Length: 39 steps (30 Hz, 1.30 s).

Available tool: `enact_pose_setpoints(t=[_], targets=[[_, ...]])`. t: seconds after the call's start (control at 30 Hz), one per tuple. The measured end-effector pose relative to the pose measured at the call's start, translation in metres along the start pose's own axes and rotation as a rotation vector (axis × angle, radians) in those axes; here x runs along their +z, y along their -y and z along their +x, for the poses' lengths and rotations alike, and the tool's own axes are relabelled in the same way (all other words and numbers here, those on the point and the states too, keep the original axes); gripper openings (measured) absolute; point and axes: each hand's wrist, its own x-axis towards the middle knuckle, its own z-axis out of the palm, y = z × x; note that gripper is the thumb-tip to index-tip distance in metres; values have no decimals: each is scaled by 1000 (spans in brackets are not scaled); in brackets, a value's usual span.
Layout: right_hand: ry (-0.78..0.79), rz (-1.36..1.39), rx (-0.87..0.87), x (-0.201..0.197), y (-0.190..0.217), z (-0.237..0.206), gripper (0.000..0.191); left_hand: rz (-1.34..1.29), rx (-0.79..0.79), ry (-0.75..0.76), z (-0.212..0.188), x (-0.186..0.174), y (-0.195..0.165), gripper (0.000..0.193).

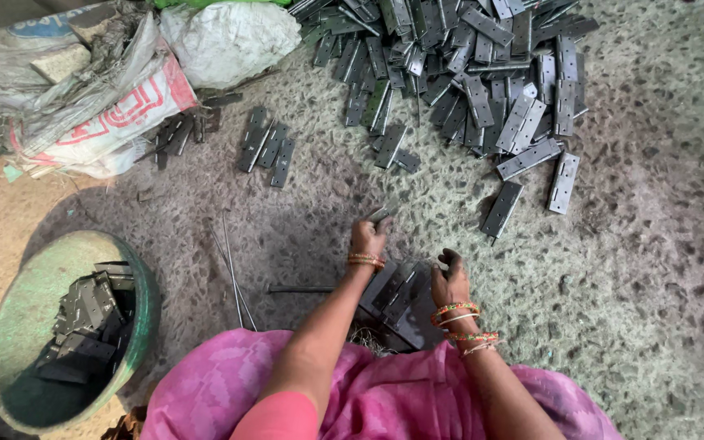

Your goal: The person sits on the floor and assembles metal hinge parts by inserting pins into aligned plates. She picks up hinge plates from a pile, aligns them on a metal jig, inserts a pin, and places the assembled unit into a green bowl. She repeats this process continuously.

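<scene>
Reaching forward over the speckled floor (pixel 637 269), my left hand (pixel 367 238) has its fingers closed on a grey metal hinge (pixel 380 214), pinching it at its near end so that the piece pokes out just beyond my fingertips. My right hand (pixel 449 277) hangs a little nearer to me, fingers curled in together; whether it grips anything I cannot tell (the fingertips are dark and blurred). Orange bangles ring both wrists.

Between and just under my hands lies a small stack of hinges (pixel 397 297), resting close against my pink clothing (pixel 385 391). A thin metal rod (pixel 299 288) lies flat beside that stack, and a few long wires (pixel 232 273) run across the floor to its left.

Well ahead of me spreads the big heap of hinges (pixel 458 73), with several strays at its near edge, one dark one (pixel 502 209) lying nearest to my left hand. A smaller cluster (pixel 266 147) sits apart to the left. At the far left are crumpled sacks (pixel 99 90) and a white bag (pixel 230 37). Near my left side stands a green basin (pixel 26 301), partly filled with more hinges.
</scene>
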Motion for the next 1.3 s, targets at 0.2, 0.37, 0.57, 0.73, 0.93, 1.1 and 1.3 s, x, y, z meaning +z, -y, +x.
enact_pose_setpoints(t=[0.2, 0.37, 0.57, 0.73, 0.93, 1.1, 1.3], targets=[[8, -29, 45, 3, -7, 0, 50, 127, 51, 10, -10, 1, 17, 31], [2, -54, -11, 5, -18, 5, 50, 327, 7, 121, 10, -10, 35, 33], [13, -87, 3, 3, -18, 4, 49, 289, -347, -24, 78, -151, 49, 26], [41, -26, 56, 7, -7, -3, 47, -105, -566, -793, 112, -355, 39, 19], [59, -48, 0, 9, -13, -4, 45, -388, -510, -1217, 113, -384, 41, 11], [46, -48, -20, 10, -18, -4, 47, -452, -530, -587, 121, -200, 48, 17], [42, -13, 23, 9, -16, -3, 45, 540, -239, -59, 150, 4, 7, 23]])
